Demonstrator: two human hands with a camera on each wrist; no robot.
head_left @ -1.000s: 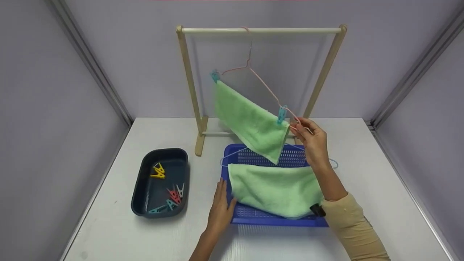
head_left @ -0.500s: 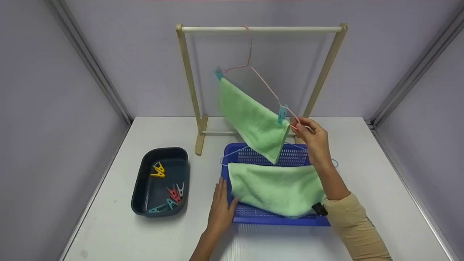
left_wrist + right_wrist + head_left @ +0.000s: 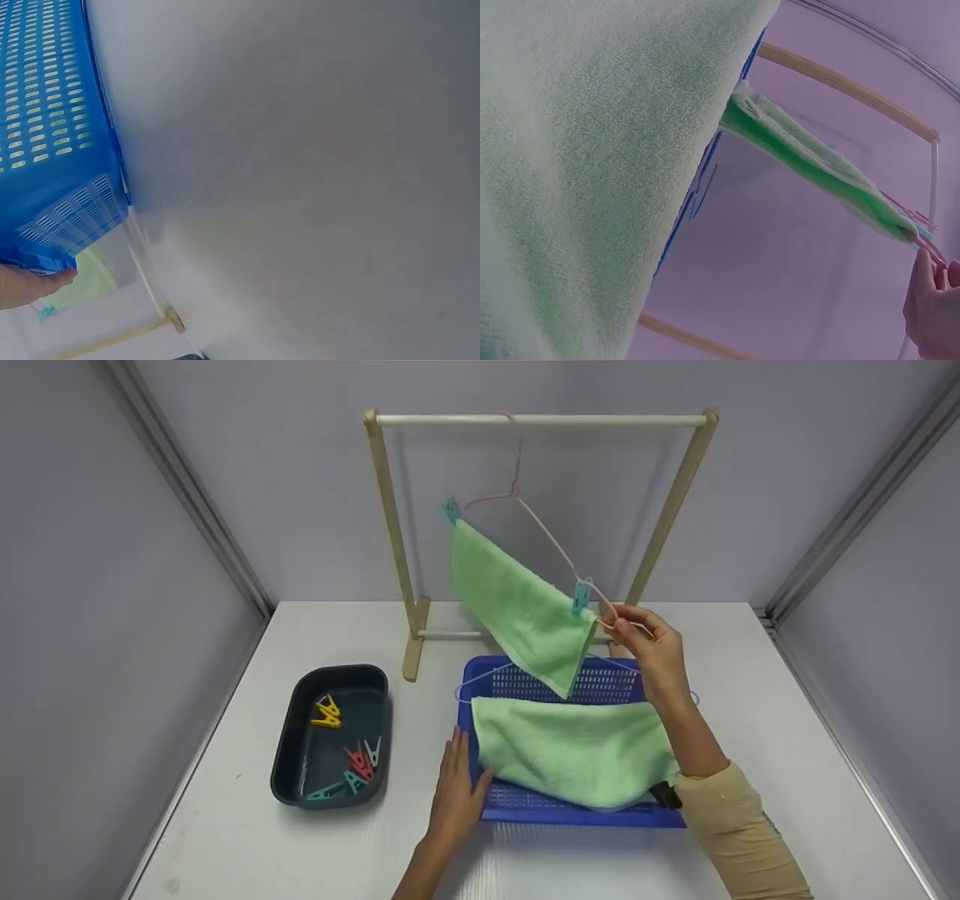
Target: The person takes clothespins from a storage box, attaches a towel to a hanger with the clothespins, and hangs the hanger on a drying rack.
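Though pegged, a lopsided pale-green towel (image 3: 521, 611).

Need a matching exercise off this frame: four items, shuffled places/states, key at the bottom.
Column 1
1. Pink hanger
2. Yellow clothespins
3. Left hand
4. Right hand

Column 2
A. Touching one side of the blue basket
B. Pinching a wire end beside a clipped green towel
C. Hooked over the rack's white bar
D. Lying in the dark tray

Pairs: 1-C, 2-D, 3-A, 4-B
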